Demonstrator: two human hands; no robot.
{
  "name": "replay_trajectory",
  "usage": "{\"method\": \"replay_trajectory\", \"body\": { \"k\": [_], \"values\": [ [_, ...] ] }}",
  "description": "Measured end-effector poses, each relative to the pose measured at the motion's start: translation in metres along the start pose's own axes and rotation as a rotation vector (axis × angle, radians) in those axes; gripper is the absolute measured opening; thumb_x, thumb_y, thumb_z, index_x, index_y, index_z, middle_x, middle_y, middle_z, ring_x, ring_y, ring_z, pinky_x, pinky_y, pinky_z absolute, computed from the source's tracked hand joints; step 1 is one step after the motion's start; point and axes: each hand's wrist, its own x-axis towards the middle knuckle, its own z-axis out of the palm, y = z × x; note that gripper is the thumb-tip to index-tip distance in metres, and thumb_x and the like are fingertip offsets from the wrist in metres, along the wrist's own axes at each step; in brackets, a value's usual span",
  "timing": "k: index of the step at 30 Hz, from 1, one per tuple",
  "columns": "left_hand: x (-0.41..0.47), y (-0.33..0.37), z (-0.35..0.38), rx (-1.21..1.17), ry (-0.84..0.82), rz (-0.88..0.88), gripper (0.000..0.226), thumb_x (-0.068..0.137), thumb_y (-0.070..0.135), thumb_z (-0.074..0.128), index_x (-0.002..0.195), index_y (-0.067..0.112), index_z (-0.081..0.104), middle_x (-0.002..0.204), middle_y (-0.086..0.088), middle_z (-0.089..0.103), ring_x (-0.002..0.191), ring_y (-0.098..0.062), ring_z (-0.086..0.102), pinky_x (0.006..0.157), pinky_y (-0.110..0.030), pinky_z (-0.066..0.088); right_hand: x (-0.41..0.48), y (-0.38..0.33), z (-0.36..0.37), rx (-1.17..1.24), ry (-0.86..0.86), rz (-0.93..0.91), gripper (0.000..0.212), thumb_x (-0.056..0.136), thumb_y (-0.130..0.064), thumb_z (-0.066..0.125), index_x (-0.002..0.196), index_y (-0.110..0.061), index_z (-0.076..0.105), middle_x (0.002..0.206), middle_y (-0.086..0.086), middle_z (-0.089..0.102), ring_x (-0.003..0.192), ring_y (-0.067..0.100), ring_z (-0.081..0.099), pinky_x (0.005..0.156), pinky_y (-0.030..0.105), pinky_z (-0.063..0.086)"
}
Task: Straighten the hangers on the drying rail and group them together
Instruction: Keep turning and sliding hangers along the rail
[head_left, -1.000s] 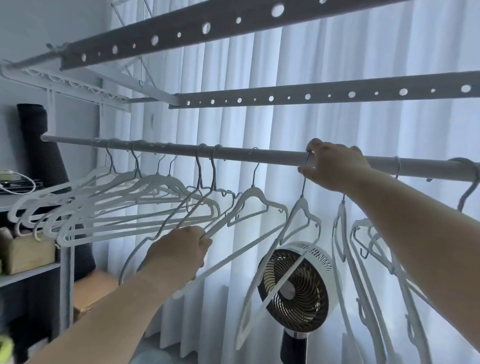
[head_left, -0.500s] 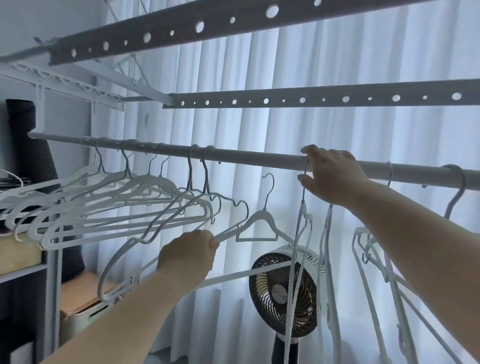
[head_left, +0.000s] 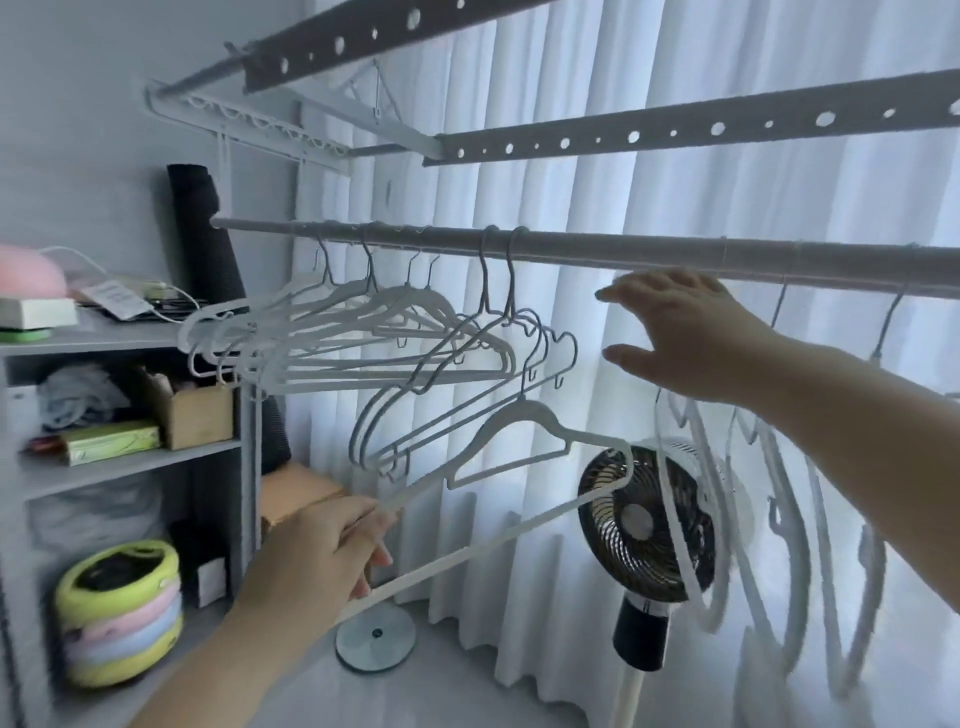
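A grey drying rail runs across the view. Several white hangers hang bunched on its left part, two thin wire ones at the bunch's right side. My left hand grips the lower left corner of one white hanger, which is off the rail and held low in front of the curtain. My right hand hovers just under the rail with fingers spread, holding nothing. More white hangers dangle edge-on from the rail at the right, blurred.
A black standing fan stands below the rail in front of white curtains. A grey shelf unit with boxes and clutter fills the left. Two perforated bars run overhead. A round base plate lies on the floor.
The hanger in my left hand has come off the rail and dropped lower. My right hand let go of the hook it pinched and opened. The view swung left and down.
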Motion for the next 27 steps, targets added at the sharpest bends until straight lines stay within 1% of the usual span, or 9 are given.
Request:
{"method": "replay_trajectory", "body": {
  "k": [5,8,10,12,17,19,22,24,27],
  "values": [
    [-0.034,-0.022,-0.038,0.028,-0.025,0.038,0.030,0.086,0.028,0.053,0.058,0.037,0.056,0.060,0.027,0.064,0.048,-0.004,0.060,0.043,-0.008,0.041,-0.002,-0.049,0.002,0.253,-0.207,-0.001,0.075,0.087,-0.030,0.055,0.144,-0.028,0.007,0.149,0.000,0.033,0.123,0.022,0.048,0.094,0.029,0.038],
    [-0.051,-0.042,-0.064,-0.014,-0.086,0.032,0.020,0.080,0.039,0.050,0.062,0.038,0.059,0.063,0.026,0.066,0.050,-0.004,0.061,0.048,-0.007,0.043,0.002,-0.080,0.005,0.386,-0.413,0.017,0.054,0.087,-0.022,0.056,0.136,-0.023,0.034,0.127,0.003,0.058,0.086,0.019,0.064,0.069,0.020,0.044],
    [-0.057,-0.059,-0.084,-0.041,-0.130,0.001,0.019,0.080,0.036,0.052,0.064,0.035,0.063,0.068,0.020,0.068,0.050,-0.005,0.060,0.048,-0.009,0.043,0.006,-0.101,0.009,0.502,-0.496,0.007,0.020,0.089,-0.018,0.053,0.108,-0.015,0.060,0.092,-0.002,0.073,0.060,0.009,0.066,0.053,0.018,0.049],
    [-0.060,-0.079,-0.106,-0.053,-0.162,-0.039,0.020,0.082,0.028,0.057,0.064,0.031,0.065,0.066,0.017,0.069,0.048,-0.005,0.058,0.048,-0.011,0.042,0.009,-0.123,0.010,0.597,-0.512,-0.003,0.017,0.089,-0.018,0.052,0.082,-0.015,0.067,0.062,-0.010,0.072,0.048,0.002,0.064,0.045,0.014,0.050],
    [-0.064,-0.122,-0.151,0.035,-0.024,-0.090,0.013,0.081,0.028,0.062,0.068,0.029,0.065,0.066,0.005,0.067,0.066,-0.009,0.058,0.057,-0.015,0.041,0.008,-0.178,0.016,0.852,-0.542,0.039,0.027,0.088,-0.017,0.053,0.064,-0.014,0.065,0.051,-0.010,0.069,0.044,0.003,0.062,0.044,0.015,0.052],
    [-0.066,-0.133,-0.160,0.125,0.150,-0.069,0.004,0.080,0.019,0.065,0.082,0.022,0.066,0.096,0.003,0.066,0.090,-0.015,0.057,0.075,-0.020,0.042,0.006,-0.195,0.018,0.920,-0.554,0.084,0.027,0.088,-0.018,0.054,0.064,-0.010,0.064,0.051,-0.008,0.070,0.043,0.005,0.063,0.043,0.016,0.052],
    [-0.073,-0.146,-0.163,0.182,0.300,-0.079,0.024,0.077,0.010,0.068,0.101,0.006,0.065,0.122,-0.017,0.055,0.117,-0.033,0.044,0.099,-0.044,0.034,-0.002,-0.219,0.023,1.018,-0.579,0.170,0.028,0.088,-0.017,0.054,0.065,-0.006,0.063,0.048,-0.006,0.069,0.041,0.007,0.063,0.043,0.016,0.052],
    [-0.082,-0.146,-0.160,0.085,0.271,-0.068,0.031,0.075,0.022,0.063,0.101,0.006,0.064,0.120,-0.015,0.054,0.116,-0.028,0.041,0.099,-0.045,0.036,-0.008,-0.235,0.028,1.082,-0.573,0.241,0.028,0.089,-0.017,0.053,0.066,-0.004,0.062,0.046,-0.005,0.068,0.040,0.008,0.063,0.044,0.017,0.053],
    [-0.093,-0.143,-0.149,-0.071,0.112,-0.053,0.026,0.076,0.030,0.053,0.096,0.018,0.063,0.102,0.006,0.055,0.103,-0.013,0.044,0.092,-0.028,0.032,-0.012,-0.255,0.037,1.220,-0.543,0.378,0.027,0.091,-0.016,0.050,0.068,-0.003,0.058,0.051,-0.001,0.068,0.039,0.012,0.061,0.042,0.020,0.052]
  ]
}}
